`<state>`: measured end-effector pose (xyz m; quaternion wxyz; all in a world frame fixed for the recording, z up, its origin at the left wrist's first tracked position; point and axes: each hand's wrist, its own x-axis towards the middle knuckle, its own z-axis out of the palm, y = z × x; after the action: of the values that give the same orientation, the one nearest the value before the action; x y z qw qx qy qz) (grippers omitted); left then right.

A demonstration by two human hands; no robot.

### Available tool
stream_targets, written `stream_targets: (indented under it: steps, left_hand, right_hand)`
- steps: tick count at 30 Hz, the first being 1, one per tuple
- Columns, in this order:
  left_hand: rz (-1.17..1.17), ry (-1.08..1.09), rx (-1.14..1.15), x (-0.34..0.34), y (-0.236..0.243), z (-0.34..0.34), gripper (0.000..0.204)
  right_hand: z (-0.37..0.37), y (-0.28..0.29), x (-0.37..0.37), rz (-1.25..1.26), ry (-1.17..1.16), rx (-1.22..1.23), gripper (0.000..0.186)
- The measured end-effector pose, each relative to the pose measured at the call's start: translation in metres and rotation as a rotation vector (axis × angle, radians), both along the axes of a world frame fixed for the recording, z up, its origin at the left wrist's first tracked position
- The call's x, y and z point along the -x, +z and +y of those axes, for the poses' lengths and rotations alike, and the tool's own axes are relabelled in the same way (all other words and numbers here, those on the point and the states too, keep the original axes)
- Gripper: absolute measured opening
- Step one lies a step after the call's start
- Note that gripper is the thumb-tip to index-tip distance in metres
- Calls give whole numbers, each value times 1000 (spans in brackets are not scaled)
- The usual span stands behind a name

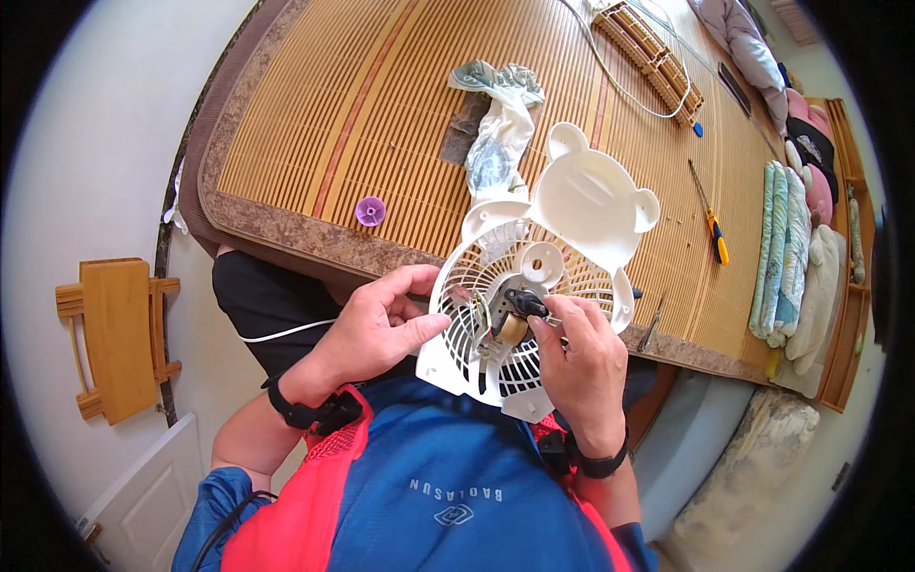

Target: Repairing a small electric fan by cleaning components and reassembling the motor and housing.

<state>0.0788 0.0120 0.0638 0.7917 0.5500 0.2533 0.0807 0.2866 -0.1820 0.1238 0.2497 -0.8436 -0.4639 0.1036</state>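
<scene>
An opened white plastic fan housing (446, 374) with slotted grille tilts over the table's near edge, in front of my chest. Its far end carries a bear-head shape with two round ears. Inside sits a small motor (513, 330) with a black bracket and a copper-coloured coil, and thin wires run beside it. My left hand (379, 322) grips the housing's left rim, thumb on the near side. With thumb and forefinger, my right hand (586, 367) pinches at the motor's black part; the exact contact is partly hidden by the fingers. A white cord (286, 334) passes under my left wrist.
On the bamboo mat (315, 124) lie a purple round plastic piece (370, 211), a crumpled printed bag (500, 129), a yellow-black screwdriver (715, 234), a wooden slatted piece (648, 62) with white cord and a dark phone (734, 88). Folded quilts (782, 253) sit right; a wooden stool (116, 338) left.
</scene>
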Motion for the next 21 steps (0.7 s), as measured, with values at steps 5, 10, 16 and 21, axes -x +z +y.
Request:
stream_targets:
  steps: [5,10,16,21]
  left_hand:
    - [-5,15,27,-2,9,-3,57]
    - [42,-41,-38,-1,11,3,58]
    - [47,-35,-57,-1,12,3,57]
    - [73,-43,-77,0,10,3,55]
  right_hand:
    - [10,-5,-4,-17,32,-24,23]
    - [9,-13,-10,-118,110,-78,21]
    - [9,-15,-11,-142,137,-154,21]
    - [16,-12,-13,-95,109,-114,20]
